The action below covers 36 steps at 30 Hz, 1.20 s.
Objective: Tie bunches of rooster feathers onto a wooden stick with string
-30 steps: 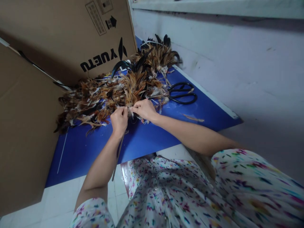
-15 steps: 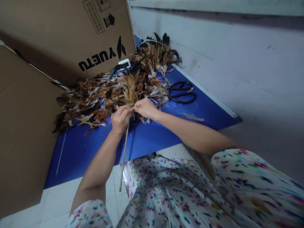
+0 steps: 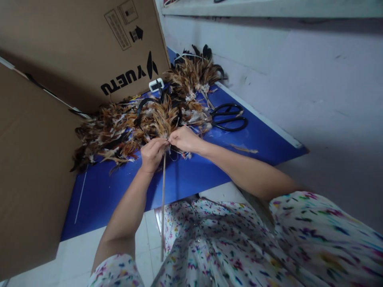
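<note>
My left hand (image 3: 152, 153) is closed around the top of a thin wooden stick (image 3: 163, 207) that hangs down toward my lap. Right beside it, my right hand (image 3: 184, 139) pinches a cluster of brown and orange feathers (image 3: 161, 115) against the stick's upper end. The two hands nearly touch over the blue board (image 3: 191, 175). Behind them a long heap of brown, black and white feathers (image 3: 110, 129) spreads across the board.
Black scissors (image 3: 229, 117) lie on the board to the right of the feathers. A second feather bunch (image 3: 194, 71) sits at the back by the wall. A large cardboard box (image 3: 74, 48) stands behind and to the left. A small white device (image 3: 156, 84) lies near the box.
The stick has swung from slanting left under my left wrist to hanging nearly straight down, and more of it shows. Both hands stay together at the feather bunch.
</note>
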{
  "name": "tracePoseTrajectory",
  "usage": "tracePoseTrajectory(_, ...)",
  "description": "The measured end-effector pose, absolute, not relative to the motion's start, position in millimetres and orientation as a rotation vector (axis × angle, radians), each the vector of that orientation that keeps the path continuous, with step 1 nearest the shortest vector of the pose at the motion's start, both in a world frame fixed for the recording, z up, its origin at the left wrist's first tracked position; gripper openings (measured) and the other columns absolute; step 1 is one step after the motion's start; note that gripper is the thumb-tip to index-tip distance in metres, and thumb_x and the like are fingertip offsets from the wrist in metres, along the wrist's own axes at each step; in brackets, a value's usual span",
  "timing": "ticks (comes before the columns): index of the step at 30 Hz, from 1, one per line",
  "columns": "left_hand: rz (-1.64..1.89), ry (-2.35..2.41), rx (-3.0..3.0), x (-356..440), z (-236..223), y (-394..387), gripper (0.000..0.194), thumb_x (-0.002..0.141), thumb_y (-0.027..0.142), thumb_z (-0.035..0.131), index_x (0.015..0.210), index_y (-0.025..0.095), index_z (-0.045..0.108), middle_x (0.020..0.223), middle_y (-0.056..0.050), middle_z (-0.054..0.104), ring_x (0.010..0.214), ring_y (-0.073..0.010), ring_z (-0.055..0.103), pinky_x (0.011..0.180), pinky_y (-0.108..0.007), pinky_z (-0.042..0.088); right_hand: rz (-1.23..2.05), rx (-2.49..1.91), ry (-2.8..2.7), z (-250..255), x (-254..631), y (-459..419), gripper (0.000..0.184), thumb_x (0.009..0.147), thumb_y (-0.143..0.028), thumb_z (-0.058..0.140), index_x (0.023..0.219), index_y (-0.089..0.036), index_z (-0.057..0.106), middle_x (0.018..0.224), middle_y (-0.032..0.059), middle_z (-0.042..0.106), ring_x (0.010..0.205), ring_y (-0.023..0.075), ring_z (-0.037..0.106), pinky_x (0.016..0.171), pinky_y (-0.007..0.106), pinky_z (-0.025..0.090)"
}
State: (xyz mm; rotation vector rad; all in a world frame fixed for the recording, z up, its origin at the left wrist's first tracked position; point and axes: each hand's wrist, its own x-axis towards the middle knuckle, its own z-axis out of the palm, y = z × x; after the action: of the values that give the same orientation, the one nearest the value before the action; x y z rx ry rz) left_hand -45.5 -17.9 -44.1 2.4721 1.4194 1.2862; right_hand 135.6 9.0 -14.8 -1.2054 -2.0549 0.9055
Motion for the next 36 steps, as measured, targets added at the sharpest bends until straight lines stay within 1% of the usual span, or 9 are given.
tracePoseTrajectory(6, 1.267, 1.421, 2.333, -42.0, -38.1, -20.1, 0.013, 0.081, 0.03, 0.066, 0.073, 0.022, 0.071, 0.09, -0.006, 0.075, 0.088, -0.0178, 0.069, 0.086, -0.032, 0.052, 0.895, -1.234, -2.082, -12.0, 138.5, 6.1, 0.024, 0.08, -0.016, 0.055, 0.084, -0.015, 0.079, 0.076, 0.0042, 0.073, 0.07, 0.0138, 0.062, 0.062, 0.023, 0.038)
tracePoseTrajectory(11, 1.33, 1.373, 2.216, -41.3, -38.8, -20.5, 0.008, 0.078, 0.027, 0.069, 0.073, 0.021, 0.07, 0.081, -0.004, 0.073, 0.084, -0.0165, 0.067, 0.084, -0.031, 0.051, 0.975, -1.165, -2.028, -16.8, 138.4, 7.5, 0.024, 0.077, -0.014, 0.053, 0.077, -0.014, 0.077, 0.07, 0.0026, 0.07, 0.066, 0.0116, 0.059, 0.06, 0.022, 0.037)
tracePoseTrajectory(14, 1.355, 1.35, 2.025, -38.7, -39.1, -22.1, 0.007, 0.077, 0.027, 0.07, 0.074, 0.02, 0.068, 0.083, -0.004, 0.071, 0.078, -0.0139, 0.065, 0.075, -0.027, 0.051, 1.05, -1.128, -1.982, -21.0, 138.6, 9.4, 0.021, 0.077, -0.016, 0.055, 0.074, -0.013, 0.075, 0.064, 0.0014, 0.066, 0.063, 0.0105, 0.056, 0.058, 0.021, 0.036)
tracePoseTrajectory(19, 1.319, 1.354, 1.613, -34.2, -35.6, -23.1, 0.014, 0.075, 0.029, 0.071, 0.075, 0.018, 0.063, 0.073, 0.0, 0.068, 0.052, -0.0075, 0.054, 0.054, -0.021, 0.044, 1.159, -1.1, -1.952, -25.1, 139.8, 11.4, 0.02, 0.075, -0.016, 0.055, 0.071, -0.011, 0.074, 0.056, -0.0013, 0.058, 0.056, 0.0078, 0.048, 0.054, 0.021, 0.033)
tracePoseTrajectory(22, 1.293, 1.323, 1.515, -32.9, -33.5, -22.6, 0.016, 0.074, 0.029, 0.072, 0.074, 0.018, 0.06, 0.066, 0.001, 0.065, 0.048, -0.0072, 0.053, 0.05, -0.02, 0.042, 1.228, -1.091, -1.926, -26.1, 140.7, 11.5, 0.019, 0.073, -0.016, 0.056, 0.073, -0.011, 0.074, 0.057, -0.0011, 0.059, 0.055, 0.0077, 0.047, 0.054, 0.022, 0.034)
tracePoseTrajectory(25, 1.243, 1.312, 1.526, -31.6, -33.0, -22.5, 0.014, 0.075, 0.026, 0.071, 0.072, 0.018, 0.06, 0.063, 0.002, 0.064, 0.048, -0.0073, 0.053, 0.05, -0.02, 0.041, 1.26, -1.102, -1.912, -25.8, 141.2, 10.9, 0.018, 0.072, -0.016, 0.057, 0.072, -0.011, 0.074, 0.058, -0.0004, 0.06, 0.056, 0.0077, 0.047, 0.054, 0.022, 0.034)
tracePoseTrajectory(30, 1.22, 1.322, 1.6, -31.7, -38.1, -21.4, 0.01, 0.073, 0.022, 0.07, 0.071, 0.018, 0.061, 0.059, 0.004, 0.059, 0.049, -0.0084, 0.054, 0.052, -0.02, 0.043, 1.129, -1.19, -2.04, -20.4, 141.7, 6.3, 0.018, 0.075, -0.015, 0.057, 0.07, -0.013, 0.074, 0.054, -0.0011, 0.054, 0.054, 0.0082, 0.044, 0.054, 0.024, 0.03)
tracePoseTrajectory(33, 1.195, 1.333, 1.66, -33.4, -42.3, -20.7, 0.013, 0.071, 0.023, 0.071, 0.075, 0.02, 0.059, 0.062, 0.005, 0.061, 0.051, -0.0093, 0.056, 0.053, -0.021, 0.045, 0.993, -1.288, -2.168, -14.9, 142.4, 2.1, 0.021, 0.079, -0.017, 0.055, 0.076, -0.017, 0.075, 0.058, 0.0003, 0.059, 0.057, 0.0101, 0.048, 0.057, 0.026, 0.03)
tracePoseTrajectory(36, 1.162, 1.389, 1.727, -34.0, -43.3, -21.3, 0.016, 0.071, 0.021, 0.072, 0.076, 0.02, 0.057, 0.063, 0.005, 0.062, 0.053, -0.0095, 0.057, 0.055, -0.021, 0.045, 0.862, -1.333, -2.262, -10.9, 143.4, -1.4, 0.022, 0.08, -0.019, 0.054, 0.082, -0.019, 0.076, 0.068, 0.0025, 0.066, 0.062, 0.0126, 0.053, 0.059, 0.026, 0.03)
